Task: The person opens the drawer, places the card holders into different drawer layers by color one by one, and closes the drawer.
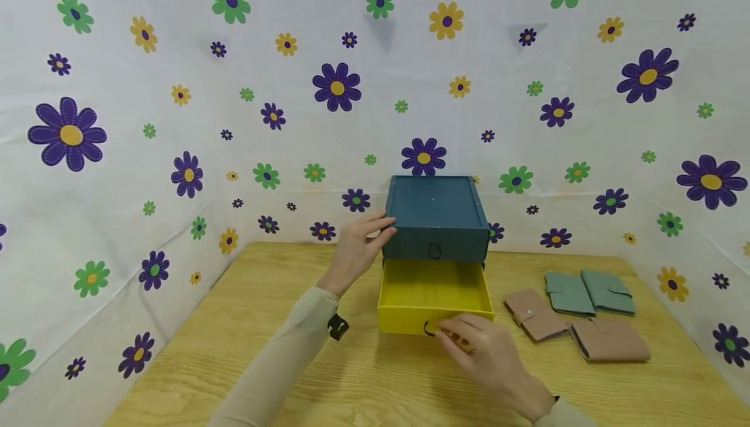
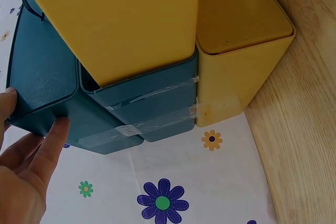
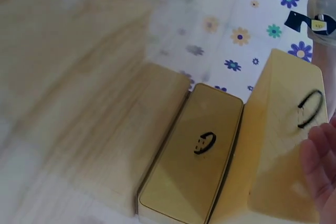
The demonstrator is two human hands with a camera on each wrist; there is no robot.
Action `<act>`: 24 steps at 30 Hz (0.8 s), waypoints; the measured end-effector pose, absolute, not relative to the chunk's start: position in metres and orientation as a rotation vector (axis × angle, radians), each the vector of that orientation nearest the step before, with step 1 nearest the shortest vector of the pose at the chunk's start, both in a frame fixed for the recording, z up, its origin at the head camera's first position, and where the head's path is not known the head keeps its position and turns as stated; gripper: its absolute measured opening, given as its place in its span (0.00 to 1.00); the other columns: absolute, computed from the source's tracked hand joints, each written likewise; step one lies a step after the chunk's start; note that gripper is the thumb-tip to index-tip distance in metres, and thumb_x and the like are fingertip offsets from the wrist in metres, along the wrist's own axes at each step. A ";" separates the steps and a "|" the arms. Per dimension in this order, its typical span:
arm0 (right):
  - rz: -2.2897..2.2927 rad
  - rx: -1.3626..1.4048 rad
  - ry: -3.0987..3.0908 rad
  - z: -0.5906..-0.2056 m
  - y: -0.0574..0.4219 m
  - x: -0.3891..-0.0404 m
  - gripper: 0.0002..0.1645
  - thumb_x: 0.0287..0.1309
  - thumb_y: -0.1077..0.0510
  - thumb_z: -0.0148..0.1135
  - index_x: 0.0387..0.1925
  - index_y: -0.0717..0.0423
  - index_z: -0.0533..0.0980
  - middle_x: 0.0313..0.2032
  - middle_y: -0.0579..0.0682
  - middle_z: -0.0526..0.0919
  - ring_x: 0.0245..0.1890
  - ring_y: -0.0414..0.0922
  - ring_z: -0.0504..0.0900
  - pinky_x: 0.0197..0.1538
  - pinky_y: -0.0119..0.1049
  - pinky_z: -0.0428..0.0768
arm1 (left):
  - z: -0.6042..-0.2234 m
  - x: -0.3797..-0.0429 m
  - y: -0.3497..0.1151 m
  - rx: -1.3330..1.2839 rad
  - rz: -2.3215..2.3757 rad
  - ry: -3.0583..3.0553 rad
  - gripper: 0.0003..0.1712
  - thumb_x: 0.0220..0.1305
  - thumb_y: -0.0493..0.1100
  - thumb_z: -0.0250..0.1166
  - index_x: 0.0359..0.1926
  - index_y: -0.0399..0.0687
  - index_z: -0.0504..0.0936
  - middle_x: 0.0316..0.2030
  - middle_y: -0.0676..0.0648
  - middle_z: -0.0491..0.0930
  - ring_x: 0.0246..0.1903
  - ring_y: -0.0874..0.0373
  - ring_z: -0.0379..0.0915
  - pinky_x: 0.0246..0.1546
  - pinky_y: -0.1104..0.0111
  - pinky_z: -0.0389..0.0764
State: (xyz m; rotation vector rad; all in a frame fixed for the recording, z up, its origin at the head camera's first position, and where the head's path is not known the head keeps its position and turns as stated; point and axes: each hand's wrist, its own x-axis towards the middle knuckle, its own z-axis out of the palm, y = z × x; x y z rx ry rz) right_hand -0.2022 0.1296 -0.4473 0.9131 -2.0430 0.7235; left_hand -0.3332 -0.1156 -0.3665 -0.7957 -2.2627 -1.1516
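Note:
A small drawer unit stands against the back, with a dark teal top section [image 1: 435, 202]. Below it a yellow drawer [image 1: 433, 321] is pulled out, its visible inside bare, a black loop on its front. My left hand [image 1: 359, 245] holds the top section's front left corner, thumb on the front; the left wrist view shows its fingers [image 2: 52, 145] along the side. At the drawer's front right is my right hand [image 1: 489, 352], fingers curled round an orange-brown spotted item [image 1: 459, 338], mostly hidden. In the right wrist view its fingertips [image 3: 317, 156] are beside the loop [image 3: 312, 109].
Two green wallets [image 1: 569, 293] and two pink wallets [image 1: 609, 341] lie right of the unit on the wooden table [image 1: 281, 284]. A lower yellow drawer [image 3: 194, 156] with its own loop sits shut beneath. Flower-printed white cloth [image 1: 234, 75] encloses the back and sides.

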 end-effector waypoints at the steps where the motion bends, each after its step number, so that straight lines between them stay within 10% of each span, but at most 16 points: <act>1: 0.751 0.916 -2.029 -0.446 0.131 -0.202 0.07 0.51 0.60 0.74 0.35 0.51 0.85 0.31 0.43 0.86 0.26 0.32 0.82 0.27 0.18 0.79 | -0.366 -0.333 -0.116 -0.795 -1.152 -2.263 0.18 0.67 0.45 0.64 0.56 0.45 0.83 0.62 0.40 0.75 0.60 0.48 0.75 0.43 0.69 0.85; 16: 0.716 0.792 -1.768 -0.425 0.149 -0.221 0.19 0.68 0.48 0.58 0.30 0.56 0.85 0.26 0.46 0.83 0.21 0.37 0.74 0.23 0.21 0.72 | -0.369 -0.333 -0.115 -0.798 -1.170 -2.249 0.18 0.67 0.44 0.64 0.56 0.46 0.83 0.62 0.40 0.76 0.60 0.48 0.76 0.43 0.69 0.85; 24: 0.856 0.644 -1.796 -0.422 0.177 -0.237 0.05 0.50 0.67 0.70 0.32 0.61 0.85 0.28 0.52 0.84 0.28 0.43 0.77 0.34 0.19 0.74 | -0.369 -0.335 -0.115 -0.803 -1.155 -2.238 0.18 0.67 0.45 0.64 0.56 0.45 0.83 0.62 0.40 0.76 0.59 0.48 0.77 0.43 0.69 0.85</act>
